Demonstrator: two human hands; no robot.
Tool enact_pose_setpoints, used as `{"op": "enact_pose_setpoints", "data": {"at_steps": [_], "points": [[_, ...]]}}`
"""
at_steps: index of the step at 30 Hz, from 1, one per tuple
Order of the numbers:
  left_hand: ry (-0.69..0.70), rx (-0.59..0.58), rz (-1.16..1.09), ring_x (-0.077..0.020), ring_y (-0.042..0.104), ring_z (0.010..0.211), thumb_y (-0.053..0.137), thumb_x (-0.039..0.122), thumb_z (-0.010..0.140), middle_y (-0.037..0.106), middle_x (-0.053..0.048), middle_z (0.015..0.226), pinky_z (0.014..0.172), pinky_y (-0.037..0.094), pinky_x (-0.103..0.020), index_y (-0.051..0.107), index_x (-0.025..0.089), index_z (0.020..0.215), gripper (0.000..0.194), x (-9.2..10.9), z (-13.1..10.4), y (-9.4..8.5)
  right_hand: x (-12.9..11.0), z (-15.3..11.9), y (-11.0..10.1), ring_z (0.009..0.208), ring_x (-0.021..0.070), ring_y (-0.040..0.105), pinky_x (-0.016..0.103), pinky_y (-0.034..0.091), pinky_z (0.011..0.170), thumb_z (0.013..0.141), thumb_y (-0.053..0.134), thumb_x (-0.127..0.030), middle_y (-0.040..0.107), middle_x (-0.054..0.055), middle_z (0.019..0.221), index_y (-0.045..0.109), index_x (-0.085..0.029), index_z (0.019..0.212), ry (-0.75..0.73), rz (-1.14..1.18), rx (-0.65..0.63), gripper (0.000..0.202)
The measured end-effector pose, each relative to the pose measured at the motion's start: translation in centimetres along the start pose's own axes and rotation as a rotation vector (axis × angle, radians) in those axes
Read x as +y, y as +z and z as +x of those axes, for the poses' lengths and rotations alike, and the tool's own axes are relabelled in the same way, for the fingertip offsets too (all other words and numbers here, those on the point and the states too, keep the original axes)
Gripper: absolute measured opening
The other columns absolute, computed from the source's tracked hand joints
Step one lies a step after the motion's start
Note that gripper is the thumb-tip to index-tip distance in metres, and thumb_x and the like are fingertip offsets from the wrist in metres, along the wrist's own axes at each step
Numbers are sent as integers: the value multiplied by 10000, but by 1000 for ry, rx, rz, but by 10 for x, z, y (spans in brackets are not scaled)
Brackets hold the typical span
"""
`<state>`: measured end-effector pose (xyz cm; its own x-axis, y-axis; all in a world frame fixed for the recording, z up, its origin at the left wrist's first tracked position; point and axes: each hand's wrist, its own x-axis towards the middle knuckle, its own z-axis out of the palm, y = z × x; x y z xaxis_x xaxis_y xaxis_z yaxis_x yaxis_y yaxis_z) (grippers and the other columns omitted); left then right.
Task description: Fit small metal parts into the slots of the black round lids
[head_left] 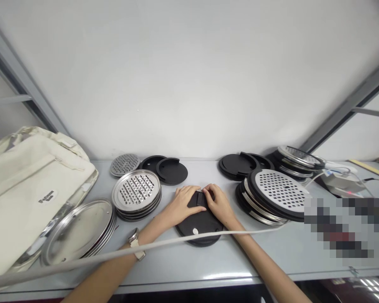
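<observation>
A black round plate [199, 229] lies flat on the grey table in front of me. On its far part sits a small black rectangular piece [201, 198], with a tiny shiny bit at its far end. My left hand [186, 205] is closed over the plate's far left side, its thumb stretched across toward the rectangular piece. My right hand [217, 204] rests on the right side, fingers curled in a pinch by the far end of that piece. What the pinch holds is too small to tell. A small white spot [195, 231] shows on the plate's near part.
Stacked metal grater discs [135, 191] and plain metal discs [78, 229] stand left, beside a cream bag [34, 185]. Black round lids [172, 170] lie behind. Black-rimmed grater discs [281, 189] are piled right. A pale cable [164, 242] crosses the view before my forearms.
</observation>
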<state>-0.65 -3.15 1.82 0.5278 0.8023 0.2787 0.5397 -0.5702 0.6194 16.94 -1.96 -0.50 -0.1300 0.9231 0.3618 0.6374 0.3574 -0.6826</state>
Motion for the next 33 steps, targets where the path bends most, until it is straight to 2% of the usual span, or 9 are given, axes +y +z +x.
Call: {"op": "enact_pose_setpoints", "data": {"at_steps": [8, 15, 21, 27, 33], "points": [[1, 2, 72, -244, 443, 1189, 631, 309, 760, 522, -59, 1236, 1007, 278, -404, 404, 240, 1236, 532, 3, 0, -1, 0, 0, 0, 745, 193, 519, 317, 398, 706, 899, 392, -238, 536, 32, 742, 486, -196, 756, -1, 1, 4, 176], [35, -12, 82, -242, 396, 1222, 619, 302, 754, 481, -57, 1291, 1026, 255, -398, 399, 244, 1239, 535, 6, 0, -4, 0, 0, -1, 751, 197, 524, 319, 404, 703, 907, 383, -249, 546, 39, 746, 485, -198, 756, -12, 5, 1, 190], [61, -6, 134, -251, 413, 1181, 589, 268, 748, 512, -64, 1230, 1018, 260, -416, 404, 234, 1233, 520, 9, 0, -6, 0, 0, 0, 745, 197, 523, 320, 411, 698, 905, 390, -262, 551, 41, 739, 486, -201, 749, -27, 12, 14, 193], [96, -3, 173, -269, 315, 1280, 570, 286, 774, 398, -109, 1364, 1054, 221, -447, 360, 218, 1288, 559, 9, -2, -7, 1, 0, 0, 757, 198, 522, 323, 406, 703, 909, 378, -253, 546, 41, 750, 481, -199, 761, -25, 9, 6, 188], [94, -14, 148, -245, 390, 1203, 557, 293, 810, 484, -76, 1264, 1030, 253, -423, 387, 224, 1252, 479, 10, -2, -8, 1, 0, 0, 742, 194, 517, 323, 408, 701, 908, 380, -250, 542, 37, 738, 485, -199, 755, -21, -1, 2, 193]]}}
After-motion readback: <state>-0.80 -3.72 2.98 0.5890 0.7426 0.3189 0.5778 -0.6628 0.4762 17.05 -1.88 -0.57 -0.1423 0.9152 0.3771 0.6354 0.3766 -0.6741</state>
